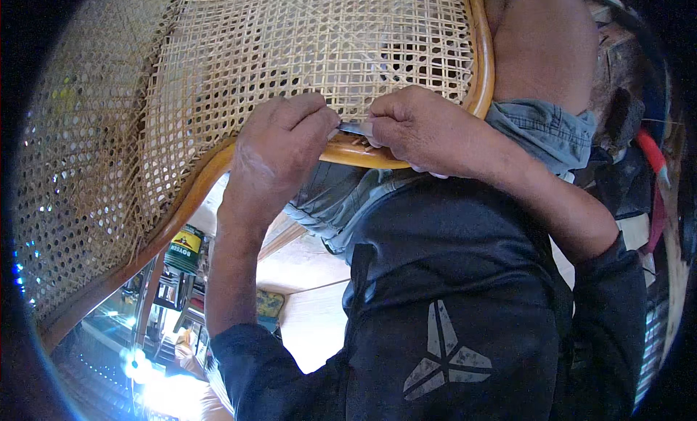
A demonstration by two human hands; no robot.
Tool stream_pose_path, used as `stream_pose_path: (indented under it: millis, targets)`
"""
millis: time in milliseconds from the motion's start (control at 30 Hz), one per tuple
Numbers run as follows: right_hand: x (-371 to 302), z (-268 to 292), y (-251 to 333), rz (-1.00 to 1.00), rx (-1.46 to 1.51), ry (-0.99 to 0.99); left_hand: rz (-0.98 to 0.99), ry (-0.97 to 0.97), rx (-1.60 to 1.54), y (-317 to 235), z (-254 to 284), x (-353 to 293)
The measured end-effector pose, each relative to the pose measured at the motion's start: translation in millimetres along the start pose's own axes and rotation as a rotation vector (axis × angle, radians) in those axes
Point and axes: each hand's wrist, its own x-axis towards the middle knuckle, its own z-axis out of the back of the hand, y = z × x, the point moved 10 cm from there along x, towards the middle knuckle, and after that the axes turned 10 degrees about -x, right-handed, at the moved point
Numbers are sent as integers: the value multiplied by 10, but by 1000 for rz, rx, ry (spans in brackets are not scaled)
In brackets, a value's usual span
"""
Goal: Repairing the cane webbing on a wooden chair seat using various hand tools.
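Cane [290, 51] runs from far left across the top. Left hand [279, 145] comes straight up, fingers curled at the frame [363, 157], can't tell if gripping. Then a blade [353, 128], pinched by the right hand [417, 123], wrist slanting in.

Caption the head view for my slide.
Left hand and right hand with a grey strip at the wooden rim of a cane panel.

I see white glare [165, 392] burn out below the lower left edge of the cane panel [312, 51], a softer sheen along its curved wooden rim [356, 158], and my dark shirt [508, 334] in dimness, while fisheye distortion bends straight lines toward blackened corners.
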Motion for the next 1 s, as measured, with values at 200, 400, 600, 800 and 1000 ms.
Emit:
stream_pose_path:
  millis: [200,400,600,800,1000]
  targets:
    - [18,-18,-50,-31,-3,14,21,8,43,-32,-8,15]
    - [-88,42,-85,-15,41,25,30,27,88,-57,-57,12]
    - [-858,1008,-585,-318,426,-460,10,51,132,-86,-96,-15]
    - [-1016,1095,-760,-222,656,-498,3,52,126,-90,-85,-43]
    - [-937,1072,-786,-142,676,-507,-1,43,127,-101,-111,-106]
